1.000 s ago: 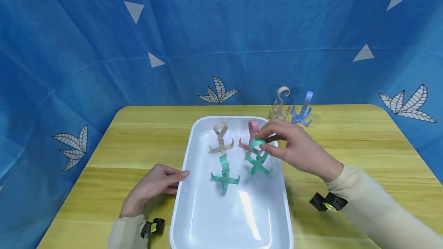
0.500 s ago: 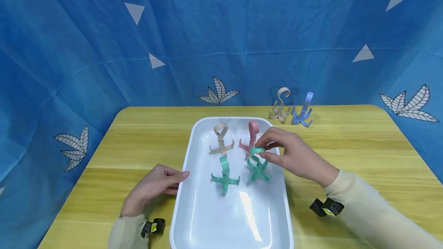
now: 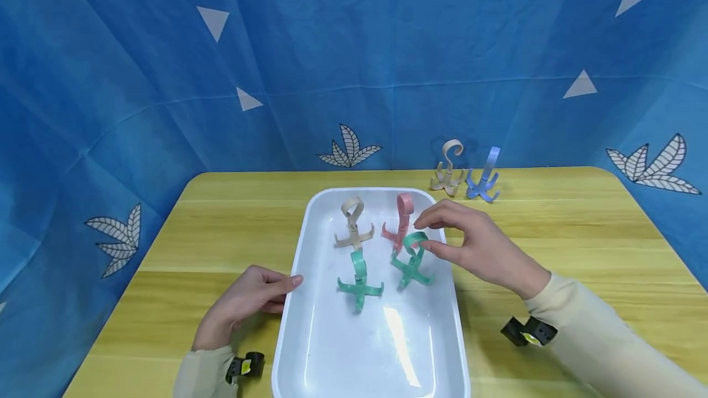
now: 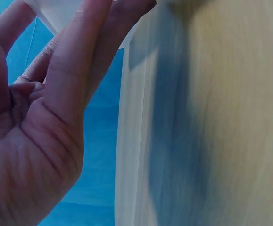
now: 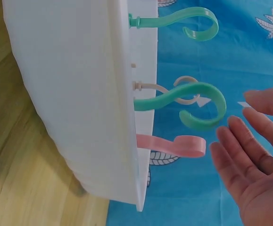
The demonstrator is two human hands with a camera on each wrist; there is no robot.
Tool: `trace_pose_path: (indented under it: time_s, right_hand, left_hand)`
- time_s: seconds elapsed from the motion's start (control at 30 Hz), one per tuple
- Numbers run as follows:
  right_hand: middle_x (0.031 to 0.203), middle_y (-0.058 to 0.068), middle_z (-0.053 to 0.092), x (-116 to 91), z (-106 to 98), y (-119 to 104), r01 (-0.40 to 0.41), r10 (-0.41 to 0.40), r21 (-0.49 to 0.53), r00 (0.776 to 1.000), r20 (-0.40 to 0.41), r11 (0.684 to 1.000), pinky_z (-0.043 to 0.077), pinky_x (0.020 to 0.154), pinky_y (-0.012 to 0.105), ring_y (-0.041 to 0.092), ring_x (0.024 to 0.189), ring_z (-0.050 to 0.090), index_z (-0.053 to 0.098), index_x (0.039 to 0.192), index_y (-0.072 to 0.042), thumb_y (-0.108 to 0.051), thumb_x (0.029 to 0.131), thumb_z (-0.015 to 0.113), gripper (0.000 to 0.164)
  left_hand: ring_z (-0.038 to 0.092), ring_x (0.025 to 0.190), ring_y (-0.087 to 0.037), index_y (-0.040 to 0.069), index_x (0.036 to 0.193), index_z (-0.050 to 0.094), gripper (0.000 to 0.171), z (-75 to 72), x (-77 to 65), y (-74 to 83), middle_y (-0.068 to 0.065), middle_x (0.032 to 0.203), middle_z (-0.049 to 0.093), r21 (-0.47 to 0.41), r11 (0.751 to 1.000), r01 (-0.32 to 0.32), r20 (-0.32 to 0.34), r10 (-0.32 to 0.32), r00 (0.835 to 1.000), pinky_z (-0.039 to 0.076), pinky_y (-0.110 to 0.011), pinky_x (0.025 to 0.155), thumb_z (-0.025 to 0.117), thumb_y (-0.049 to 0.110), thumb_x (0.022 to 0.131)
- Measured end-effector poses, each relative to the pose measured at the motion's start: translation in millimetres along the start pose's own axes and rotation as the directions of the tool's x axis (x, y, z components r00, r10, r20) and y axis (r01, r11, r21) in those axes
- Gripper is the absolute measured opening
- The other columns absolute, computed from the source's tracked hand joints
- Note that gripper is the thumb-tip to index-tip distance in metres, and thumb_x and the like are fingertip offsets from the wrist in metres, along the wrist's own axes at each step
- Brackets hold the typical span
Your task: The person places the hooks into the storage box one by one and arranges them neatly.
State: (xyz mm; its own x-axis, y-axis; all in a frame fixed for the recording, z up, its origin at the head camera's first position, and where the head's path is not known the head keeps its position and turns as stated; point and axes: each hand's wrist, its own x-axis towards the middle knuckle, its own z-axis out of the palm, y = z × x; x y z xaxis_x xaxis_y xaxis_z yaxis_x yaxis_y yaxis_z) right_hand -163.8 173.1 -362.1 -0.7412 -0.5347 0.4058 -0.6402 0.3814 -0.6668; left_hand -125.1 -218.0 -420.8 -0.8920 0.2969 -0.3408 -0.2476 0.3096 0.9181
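Observation:
A white tray lies on the table, and my left hand grips its left rim, thumb over the edge and fingers below. Inside the tray stand several pronged plastic hooks with curled tops: a beige hook, a pink hook and two green ones. My right hand is around the top of the right green hook, its thumb and fingers spread apart. In the right wrist view, the fingers are clear of that green curl. The left green hook stands nearer the tray's middle.
Behind the tray, at the back right of the wooden table, stand another beige hook and a blue hook. A blue patterned cloth hangs behind the table's far edge.
My right hand has lowered the green hook onto the tray and let go, its fingers parting from the curl. The hook has tilted slightly. The left hand stays at the rim.

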Motion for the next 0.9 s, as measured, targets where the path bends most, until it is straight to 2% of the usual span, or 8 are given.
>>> trace_pose_path:
  time_s: [0.3,0.5,0.73,0.9]
  right_hand:
    - [0.108,-0.006,0.063,-2.6,1.3,3.9,0.014,-0.012,0.062,1.0,-0.024,0.998,0.056,0.085,0.034,0.02,0.098,0.062,0.068,0.106,-0.012,0.0,0.088,0.074,0.023]
    - [0.108,-0.006,0.063,-5.8,-1.3,4.6,-0.004,0.006,0.062,0.999,-0.035,0.998,0.056,0.083,0.033,0.022,0.099,0.061,0.068,0.106,-0.013,0.002,0.088,0.072,0.023]
    - [0.109,-0.003,0.063,-9.4,-6.6,6.4,-0.026,0.033,0.135,0.998,-0.046,0.991,0.056,0.083,0.028,0.017,0.099,0.061,0.069,0.106,-0.013,0.007,0.089,0.068,0.026]
    - [0.11,-0.003,0.063,-12.7,-11.4,6.6,-0.065,0.071,0.116,0.996,-0.048,0.991,0.055,0.084,0.026,0.016,0.1,0.06,0.069,0.106,-0.014,0.003,0.091,0.067,0.023]
  left_hand:
    - [0.07,0.093,-0.028,-0.013,0.112,0.067,0.048,-1.2,-0.1,1.6,-0.02,0.104,0.07,-0.02,1.0,0.017,0.006,-0.017,1.0,0.058,-0.038,0.077,0.068,0.032,0.095]
    - [0.069,0.095,-0.029,-0.014,0.114,0.066,0.05,-1.2,0.1,1.1,-0.021,0.106,0.07,-0.026,0.999,0.022,0.007,-0.022,1.0,0.058,-0.038,0.078,0.067,0.032,0.096]
    - [0.069,0.095,-0.029,-0.014,0.114,0.066,0.049,-1.4,0.7,1.2,-0.021,0.106,0.07,-0.029,0.999,0.02,0.008,-0.02,1.0,0.058,-0.038,0.078,0.067,0.032,0.096]
    - [0.069,0.096,-0.03,-0.016,0.114,0.065,0.049,-1.4,0.8,1.1,-0.023,0.106,0.069,-0.035,0.999,0.0,0.023,0.001,1.0,0.058,-0.039,0.079,0.066,0.03,0.097]
